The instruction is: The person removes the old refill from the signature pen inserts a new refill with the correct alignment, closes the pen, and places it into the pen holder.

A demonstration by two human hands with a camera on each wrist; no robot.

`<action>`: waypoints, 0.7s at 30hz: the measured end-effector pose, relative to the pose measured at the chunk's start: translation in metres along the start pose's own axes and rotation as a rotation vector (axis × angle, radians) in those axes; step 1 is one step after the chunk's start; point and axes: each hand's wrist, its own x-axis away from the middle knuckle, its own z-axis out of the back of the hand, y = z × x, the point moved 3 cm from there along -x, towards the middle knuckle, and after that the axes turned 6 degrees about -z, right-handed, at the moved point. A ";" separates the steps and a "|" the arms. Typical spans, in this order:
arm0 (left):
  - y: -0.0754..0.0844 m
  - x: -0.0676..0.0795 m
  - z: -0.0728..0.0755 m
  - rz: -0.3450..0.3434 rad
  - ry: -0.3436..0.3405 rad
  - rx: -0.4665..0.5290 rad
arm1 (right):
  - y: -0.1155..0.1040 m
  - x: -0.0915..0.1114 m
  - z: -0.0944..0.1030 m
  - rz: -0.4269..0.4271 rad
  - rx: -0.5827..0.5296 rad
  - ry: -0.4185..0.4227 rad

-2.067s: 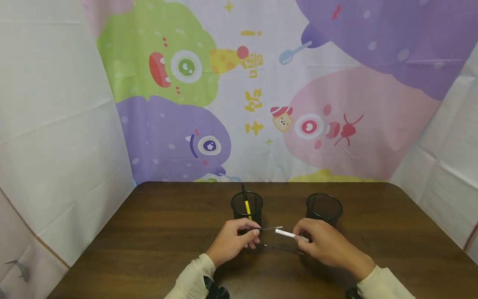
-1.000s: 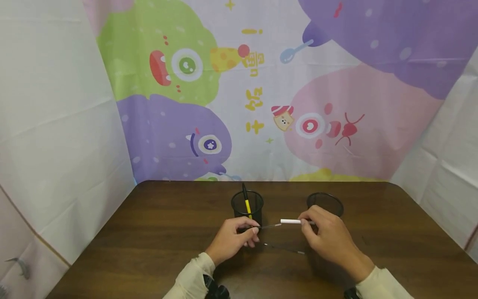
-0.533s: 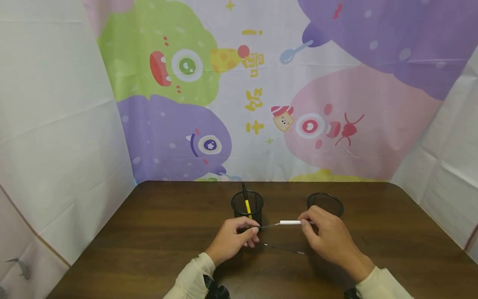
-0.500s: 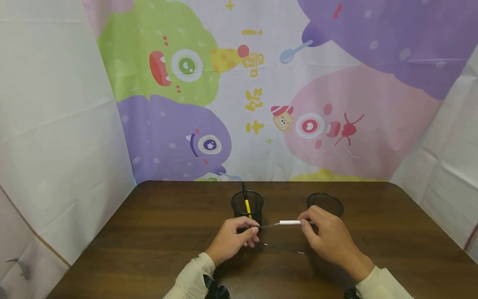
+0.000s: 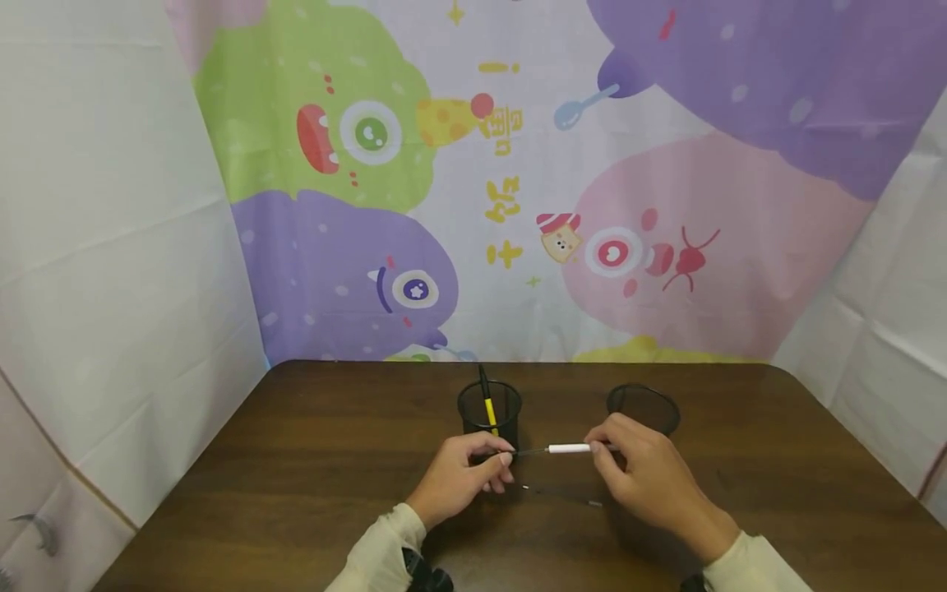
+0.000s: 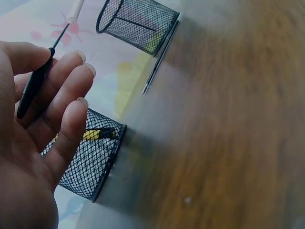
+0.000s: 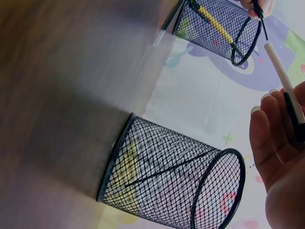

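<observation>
My left hand [image 5: 455, 477] pinches a black tapered pen front [image 6: 35, 86] between thumb and fingers. Out of that piece runs a thin dark refill [image 6: 61, 36], whose far end meets the mouth of a white pen barrel [image 5: 569, 449]. Part of the refill appears to be inside the barrel. My right hand [image 5: 654, 469] grips the barrel at its other end, where a black clip [image 7: 291, 110] shows against the fingers. Both pen parts are held in line, above the table. The right hand's fingertips partly cover the barrel's rear in the head view.
A black mesh cup [image 5: 471, 421] behind my left hand holds a yellow and black pen [image 5: 490, 409]. Another mesh cup [image 7: 157, 176] stands behind my right hand. A slim refill [image 5: 595, 503] lies on the brown table [image 5: 311, 477]. Printed cloth hangs behind.
My right hand first rose and levelled the tilted barrel. It has since moved slightly left and down, bringing the barrel over the refill's end. The left hand has barely moved.
</observation>
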 end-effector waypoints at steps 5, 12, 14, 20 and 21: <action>0.002 0.002 -0.001 -0.014 -0.008 0.006 | -0.003 0.001 -0.003 0.024 -0.009 -0.010; 0.005 0.001 -0.004 -0.009 -0.007 0.020 | -0.005 0.000 -0.003 0.025 -0.020 -0.017; 0.005 0.000 -0.004 -0.005 -0.006 0.027 | -0.005 0.000 -0.003 0.032 -0.025 -0.018; 0.007 0.000 -0.006 0.001 -0.004 0.035 | -0.006 0.000 -0.006 0.038 -0.042 -0.037; 0.008 0.000 -0.007 0.001 -0.003 0.035 | -0.006 0.000 -0.006 0.034 -0.044 -0.042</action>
